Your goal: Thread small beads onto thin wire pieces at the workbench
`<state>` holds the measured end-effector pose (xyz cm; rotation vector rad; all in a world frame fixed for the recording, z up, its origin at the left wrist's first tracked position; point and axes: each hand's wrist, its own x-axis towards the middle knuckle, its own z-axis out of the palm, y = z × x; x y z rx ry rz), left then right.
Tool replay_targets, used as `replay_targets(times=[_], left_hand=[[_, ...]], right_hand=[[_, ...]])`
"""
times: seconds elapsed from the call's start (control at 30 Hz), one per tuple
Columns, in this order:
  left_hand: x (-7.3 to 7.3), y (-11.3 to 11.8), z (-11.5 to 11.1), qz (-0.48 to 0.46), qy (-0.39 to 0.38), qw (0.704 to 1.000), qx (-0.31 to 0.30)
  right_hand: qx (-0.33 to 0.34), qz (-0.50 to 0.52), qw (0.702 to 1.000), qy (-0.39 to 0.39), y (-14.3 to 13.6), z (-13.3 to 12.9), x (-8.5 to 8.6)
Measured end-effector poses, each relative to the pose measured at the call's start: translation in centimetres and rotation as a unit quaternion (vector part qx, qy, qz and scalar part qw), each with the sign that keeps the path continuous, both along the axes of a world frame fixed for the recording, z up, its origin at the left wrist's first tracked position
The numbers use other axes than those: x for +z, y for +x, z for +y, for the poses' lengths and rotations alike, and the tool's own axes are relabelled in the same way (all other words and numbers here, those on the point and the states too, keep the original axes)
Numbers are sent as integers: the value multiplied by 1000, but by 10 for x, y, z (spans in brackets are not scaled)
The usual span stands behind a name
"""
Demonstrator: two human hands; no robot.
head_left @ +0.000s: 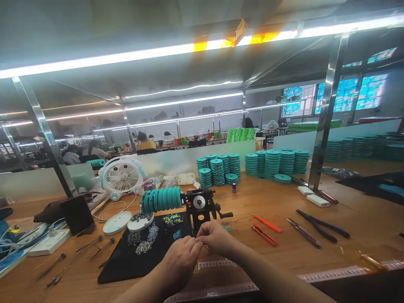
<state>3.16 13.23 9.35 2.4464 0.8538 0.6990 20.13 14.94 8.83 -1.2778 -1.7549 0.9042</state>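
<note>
My left hand (184, 257) and my right hand (217, 238) meet fingertip to fingertip above the front of the bench. Both are closed in a pinch; whatever sits between the fingers is too small to make out. Just behind them stands a black hand-cranked winder (202, 204) with a round dial and a crank handle at its right. A row of teal spools (162, 199) is mounted on its left side. Left of my hands, a black mat (126, 261) carries colourful beads (173, 219), small silvery metal parts (144, 247) and short teal pieces (177, 234).
To the right lie an orange tool (267, 223), a red cutter (264, 235), tweezers (303, 232) and black-handled pliers (322, 225). Stacked teal spools (217, 172) line the back. A white fan (123, 176) stands back left. A metal post (328, 109) rises at right.
</note>
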Motion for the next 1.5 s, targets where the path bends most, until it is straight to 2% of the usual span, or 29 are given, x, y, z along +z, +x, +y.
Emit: replay_targets(times=[0.07, 0.13, 0.27, 0.37, 0.47, 0.53, 0.57, 0.7, 0.77, 0.9, 1.0, 1.1, 1.2, 1.3, 1.4, 1.5], left_hand=[[5, 2, 0, -15, -34, 999, 6], [11, 6, -3, -37, -102, 993, 37], [21, 10, -10, -80, -301, 945, 101], [23, 11, -14, -115, -395, 904, 114], [22, 11, -15, -139, -430, 885, 110], [22, 11, -14, -143, -430, 885, 108], [22, 12, -13, -140, -425, 888, 109], [23, 13, -12, -94, -366, 920, 108], [21, 12, -13, -68, -300, 945, 107], [11, 8, -13, -30, -103, 990, 90], [2, 3, -9, -1, -2, 999, 44], [-1, 0, -3, 12, 39, 999, 9], [3, 0, -1, 2, 35, 999, 3], [8, 4, -3, -32, -13, 999, 25], [11, 9, -7, -87, -114, 988, 64], [14, 12, -7, -145, -259, 951, 88]], right_hand=[[11, 5, 1000, -2, 2, -1, 1], [27, 5, 1000, 11, 6, -9, 7], [81, -14, 991, 104, 17, -42, 25], [119, -139, 956, 230, 21, -63, 28], [102, -251, 912, 307, 19, -68, 21], [111, -257, 903, 327, 16, -65, 14], [116, -239, 908, 325, 15, -63, 11], [83, -120, 961, 234, 10, -51, 8], [44, -85, 978, 186, 7, -44, 9], [-22, -27, 996, 78, 1, -25, 7], [-25, 15, 1000, -12, -2, -10, 1], [-11, 45, 996, -70, -1, -2, -2], [7, 57, 993, -101, 0, -1, 1], [13, 54, 994, -92, 2, -5, 6], [15, 41, 998, -49, 4, -14, 13], [4, 32, 999, 33, 8, -32, 24]])
